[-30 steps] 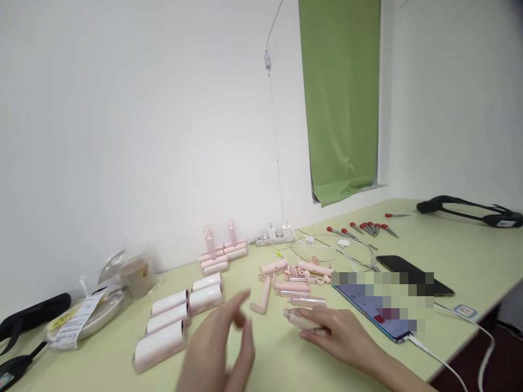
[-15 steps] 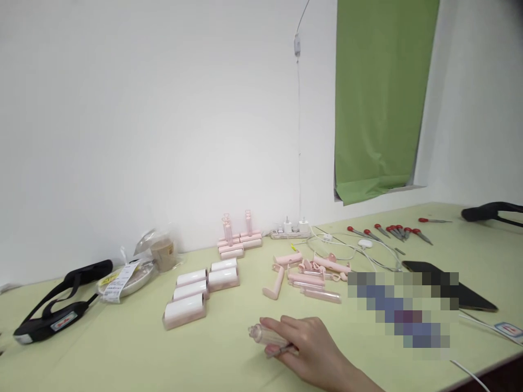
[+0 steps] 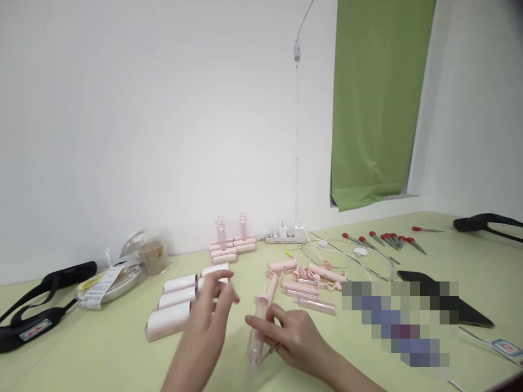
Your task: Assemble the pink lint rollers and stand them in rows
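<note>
Right hand (image 3: 296,337) grips a clear tube (image 3: 256,344); left hand (image 3: 206,321) released

The clear tube is clasped between the right hand's thumb and fingers, slanted over the pale green table (image 3: 102,359), nearer the person than the pink parts (image 3: 300,288); a thin rod (image 3: 274,347) (its far end is hard to make out) pokes from beneath the same fingers; the left hand is raised to the tube's left, its fingers bent, parted and gripping nothing visible, partly covering the white cylinders (image 3: 169,321); another transparent tube (image 3: 314,305) lies just beyond the right hand; a power strip (image 3: 286,238) sits by the wall (image 3: 163,109).
</note>
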Tool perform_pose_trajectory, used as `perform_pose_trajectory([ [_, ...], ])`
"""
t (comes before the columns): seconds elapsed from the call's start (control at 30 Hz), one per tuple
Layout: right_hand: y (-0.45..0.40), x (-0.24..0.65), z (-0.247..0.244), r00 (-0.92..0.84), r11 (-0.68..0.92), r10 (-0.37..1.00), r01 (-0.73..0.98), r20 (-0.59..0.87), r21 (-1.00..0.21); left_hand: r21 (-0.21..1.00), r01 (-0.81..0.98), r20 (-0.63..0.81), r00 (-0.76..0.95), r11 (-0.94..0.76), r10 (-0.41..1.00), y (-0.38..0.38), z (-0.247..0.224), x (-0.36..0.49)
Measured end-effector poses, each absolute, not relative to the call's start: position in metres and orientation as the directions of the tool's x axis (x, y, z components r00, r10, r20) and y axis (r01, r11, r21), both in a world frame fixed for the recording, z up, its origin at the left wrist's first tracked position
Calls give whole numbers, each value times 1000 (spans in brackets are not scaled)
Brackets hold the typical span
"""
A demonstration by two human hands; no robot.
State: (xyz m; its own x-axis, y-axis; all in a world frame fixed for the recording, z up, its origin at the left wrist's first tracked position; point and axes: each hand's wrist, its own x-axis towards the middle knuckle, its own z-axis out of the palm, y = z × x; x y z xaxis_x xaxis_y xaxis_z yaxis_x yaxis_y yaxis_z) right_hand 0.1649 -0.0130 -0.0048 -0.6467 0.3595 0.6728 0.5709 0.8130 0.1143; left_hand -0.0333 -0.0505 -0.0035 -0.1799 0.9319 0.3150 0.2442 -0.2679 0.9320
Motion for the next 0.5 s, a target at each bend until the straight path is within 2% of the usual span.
perform_pose_trajectory([
  [0.03,-9,163,-1,-661,815,327,559,676,152,970,159,204,-107,-185,973,-37,10,-22],
  [0.1,-3,159,7,-698,831,314,529,644,168,995,-96,-9,196,28,981,-14,22,-3],
  [0.17,3,157,10,-729,876,359,479,583,60,919,-362,-25,336,154,942,0,16,8],
  [0.23,7,158,9,-730,891,432,437,529,-124,837,-507,-59,290,206,955,6,2,8],
  [0.3,12,162,5,-672,836,549,446,497,-321,828,-526,-139,145,195,980,8,-11,2],
  [0.37,17,165,-3,-576,736,674,474,462,-483,869,-466,-170,38,168,985,10,-19,-4],
  [0.43,24,167,-10,-500,650,754,478,426,-591,915,-377,-142,42,147,989,10,-22,-7],
  [0.5,29,167,-15,-456,597,795,473,399,-648,955,-271,-97,91,118,991,10,-24,-4],
])
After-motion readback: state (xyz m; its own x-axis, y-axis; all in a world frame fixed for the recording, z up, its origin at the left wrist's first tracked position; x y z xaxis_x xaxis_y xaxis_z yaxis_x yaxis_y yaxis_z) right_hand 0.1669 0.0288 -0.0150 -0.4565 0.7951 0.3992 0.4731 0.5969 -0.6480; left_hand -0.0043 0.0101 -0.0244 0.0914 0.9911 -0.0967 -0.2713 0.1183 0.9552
